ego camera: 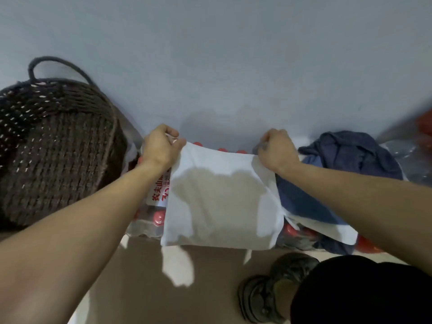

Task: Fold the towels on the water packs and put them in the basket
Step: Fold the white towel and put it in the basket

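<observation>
Bare floor [140, 277] lies nearest, beside a shoe [264, 298]. A white towel [222, 202] is draped over the water packs [149, 220], its far corners pinched by the left hand [159, 148] and right hand [275, 150]. Blue towels [346, 157] crowd the right; the woven basket [53, 148] stands left, against the wall [222, 54].
</observation>
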The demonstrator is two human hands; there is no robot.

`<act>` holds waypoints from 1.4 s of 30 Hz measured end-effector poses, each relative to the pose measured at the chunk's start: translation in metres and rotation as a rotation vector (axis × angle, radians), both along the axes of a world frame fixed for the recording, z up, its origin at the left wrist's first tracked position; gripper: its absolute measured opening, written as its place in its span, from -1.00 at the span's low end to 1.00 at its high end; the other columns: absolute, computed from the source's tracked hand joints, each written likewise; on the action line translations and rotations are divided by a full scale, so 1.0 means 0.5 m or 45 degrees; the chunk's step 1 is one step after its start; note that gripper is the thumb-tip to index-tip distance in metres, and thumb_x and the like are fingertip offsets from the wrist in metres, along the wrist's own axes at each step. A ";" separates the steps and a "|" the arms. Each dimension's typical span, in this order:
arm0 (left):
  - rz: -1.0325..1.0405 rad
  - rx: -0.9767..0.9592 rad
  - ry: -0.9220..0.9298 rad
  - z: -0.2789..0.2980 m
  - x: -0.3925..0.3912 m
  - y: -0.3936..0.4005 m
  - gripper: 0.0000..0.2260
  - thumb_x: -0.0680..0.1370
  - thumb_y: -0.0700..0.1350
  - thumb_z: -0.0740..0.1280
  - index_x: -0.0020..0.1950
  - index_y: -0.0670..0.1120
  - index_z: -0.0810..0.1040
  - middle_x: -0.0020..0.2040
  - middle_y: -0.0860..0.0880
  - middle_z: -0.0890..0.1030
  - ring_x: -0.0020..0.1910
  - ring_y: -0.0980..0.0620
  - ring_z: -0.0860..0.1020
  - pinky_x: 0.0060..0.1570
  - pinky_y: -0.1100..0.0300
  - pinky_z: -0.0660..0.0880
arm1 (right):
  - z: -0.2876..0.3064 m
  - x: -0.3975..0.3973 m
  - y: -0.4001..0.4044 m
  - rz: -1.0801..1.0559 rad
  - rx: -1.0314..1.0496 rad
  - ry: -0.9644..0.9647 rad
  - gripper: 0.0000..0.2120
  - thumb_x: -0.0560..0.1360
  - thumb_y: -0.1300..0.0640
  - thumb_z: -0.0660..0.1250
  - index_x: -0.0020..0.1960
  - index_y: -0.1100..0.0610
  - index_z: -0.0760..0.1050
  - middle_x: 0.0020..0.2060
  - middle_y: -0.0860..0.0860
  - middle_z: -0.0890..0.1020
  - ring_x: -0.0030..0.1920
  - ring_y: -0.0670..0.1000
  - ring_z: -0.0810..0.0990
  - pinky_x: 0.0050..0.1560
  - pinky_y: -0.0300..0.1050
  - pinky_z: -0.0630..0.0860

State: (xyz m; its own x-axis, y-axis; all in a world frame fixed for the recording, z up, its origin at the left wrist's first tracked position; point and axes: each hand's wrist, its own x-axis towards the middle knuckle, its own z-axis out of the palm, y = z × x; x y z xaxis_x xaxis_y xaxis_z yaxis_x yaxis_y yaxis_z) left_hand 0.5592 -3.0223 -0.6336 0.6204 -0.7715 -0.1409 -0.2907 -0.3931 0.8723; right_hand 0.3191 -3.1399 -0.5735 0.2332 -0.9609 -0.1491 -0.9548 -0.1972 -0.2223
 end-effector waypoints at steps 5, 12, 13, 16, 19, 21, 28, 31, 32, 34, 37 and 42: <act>-0.064 -0.181 0.331 0.009 -0.031 0.001 -0.79 0.47 -0.08 0.49 0.02 -0.11 0.55 -0.47 0.08 0.53 -0.53 0.24 0.46 -0.47 0.34 0.45 | -0.027 0.156 0.075 0.573 0.345 -0.413 -0.60 0.48 0.10 0.42 0.31 0.07 0.48 0.22 0.02 0.50 0.09 -0.04 0.53 0.19 -0.17 0.44; 0.176 -0.207 0.694 0.027 -0.039 0.057 -0.71 0.52 -0.13 0.44 0.18 -0.16 0.46 -0.20 -0.02 0.64 -0.21 0.05 0.63 -0.15 0.17 0.59 | -0.046 0.239 0.056 0.600 0.455 -0.449 -0.82 0.48 0.00 0.45 -0.09 0.12 0.59 -0.30 -0.05 0.58 -0.33 -0.11 0.50 -0.33 -0.28 0.40; 0.138 -0.143 0.681 0.024 -0.039 0.072 -0.70 0.51 -0.16 0.45 0.17 -0.20 0.48 -0.17 -0.08 0.66 -0.18 0.00 0.65 -0.10 0.13 0.61 | -0.046 0.244 0.053 0.587 0.422 -0.471 -0.81 0.49 0.02 0.45 -0.07 0.15 0.61 -0.29 -0.04 0.57 -0.31 -0.11 0.48 -0.35 -0.34 0.38; -0.065 0.049 0.701 0.014 -0.046 0.131 -0.86 0.51 -0.21 0.45 -0.01 -0.26 0.60 -0.10 -0.21 0.69 -0.13 -0.15 0.67 -0.08 0.02 0.64 | -0.043 0.259 0.040 0.551 0.354 -0.511 -0.84 0.52 0.06 0.42 -0.07 0.17 0.58 -0.28 -0.07 0.52 -0.28 -0.10 0.45 -0.37 -0.44 0.33; -0.217 0.129 0.614 0.003 -0.053 0.196 -0.91 0.50 -0.16 0.47 -0.11 -0.17 0.63 -0.22 -0.07 0.70 -0.29 0.03 0.65 -0.29 0.24 0.58 | -0.045 0.267 0.037 0.591 0.385 -0.478 -0.86 0.54 0.07 0.39 -0.04 0.14 0.57 -0.31 -0.11 0.49 -0.32 -0.15 0.43 -0.36 -0.44 0.32; -0.281 0.175 0.578 -0.002 -0.052 0.240 -0.92 0.49 -0.19 0.47 -0.10 -0.17 0.61 -0.37 0.08 0.65 -0.40 0.17 0.59 -0.37 0.31 0.53 | -0.049 0.273 0.044 0.658 0.400 -0.410 -0.84 0.55 0.09 0.37 0.00 0.19 0.59 -0.31 -0.09 0.50 -0.34 -0.14 0.42 -0.36 -0.41 0.32; -0.535 0.337 0.436 -0.015 -0.042 0.374 -0.71 0.49 -0.12 0.48 -0.20 -0.31 0.47 -0.39 -0.08 0.38 -0.49 0.09 0.35 -0.37 0.25 0.30 | -0.054 0.333 0.068 0.596 0.329 -0.345 -0.82 0.56 0.12 0.33 0.05 0.22 0.59 -0.13 0.02 0.56 -0.13 -0.02 0.48 -0.20 -0.25 0.33; -0.557 0.404 0.575 -0.023 -0.053 0.423 -0.77 0.52 -0.15 0.45 -0.14 -0.33 0.56 -0.34 -0.08 0.64 -0.44 0.03 0.54 -0.29 0.23 0.43 | -0.065 0.348 0.080 0.433 0.329 -0.435 -0.92 0.55 0.13 0.34 -0.02 0.13 0.56 -0.11 0.01 0.56 -0.08 -0.01 0.51 -0.08 -0.22 0.42; -0.535 0.426 0.631 -0.024 -0.055 0.437 -0.79 0.53 -0.16 0.44 -0.12 -0.32 0.58 -0.30 -0.08 0.68 -0.42 0.02 0.55 -0.32 0.23 0.42 | -0.073 0.351 0.088 0.396 0.327 -0.436 -0.91 0.54 0.11 0.35 -0.01 0.11 0.57 -0.09 0.00 0.58 -0.06 0.00 0.53 -0.04 -0.21 0.44; -0.462 0.460 0.703 -0.027 -0.053 0.459 -0.85 0.54 -0.16 0.42 -0.16 -0.23 0.62 -0.25 -0.09 0.71 -0.36 0.00 0.58 -0.33 0.20 0.38 | -0.093 0.355 0.108 0.343 0.298 -0.425 -0.90 0.53 0.05 0.37 -0.03 0.06 0.58 -0.07 -0.02 0.62 -0.02 0.03 0.58 0.05 -0.17 0.48; -0.353 0.520 0.730 -0.027 -0.046 0.474 -0.81 0.58 -0.11 0.37 -0.24 -0.10 0.57 -0.23 -0.08 0.71 -0.29 -0.06 0.60 -0.25 0.16 0.40 | -0.111 0.359 0.132 0.322 0.234 -0.377 -0.91 0.52 -0.03 0.37 -0.07 -0.03 0.54 0.00 -0.05 0.63 0.11 0.08 0.55 0.22 -0.07 0.42; -0.697 0.787 0.319 0.011 -0.010 0.435 -0.79 0.58 -0.02 0.35 -0.27 0.06 0.57 -0.35 0.26 0.64 -0.42 0.25 0.51 -0.41 0.41 0.35 | -0.073 0.344 0.137 0.156 0.132 -0.738 -0.72 0.48 -0.04 0.42 0.10 0.10 0.55 0.01 0.00 0.60 0.06 0.00 0.55 0.19 -0.12 0.45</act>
State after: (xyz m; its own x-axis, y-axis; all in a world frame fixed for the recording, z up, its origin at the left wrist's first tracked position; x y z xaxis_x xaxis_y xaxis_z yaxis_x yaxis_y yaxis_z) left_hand 0.5542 -2.8051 -0.6281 0.0778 -0.6926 -0.7171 -0.4055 -0.6791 0.6119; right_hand 0.4912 -3.0716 -0.6103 0.4127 -0.9091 -0.0562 -0.6441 -0.2477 -0.7237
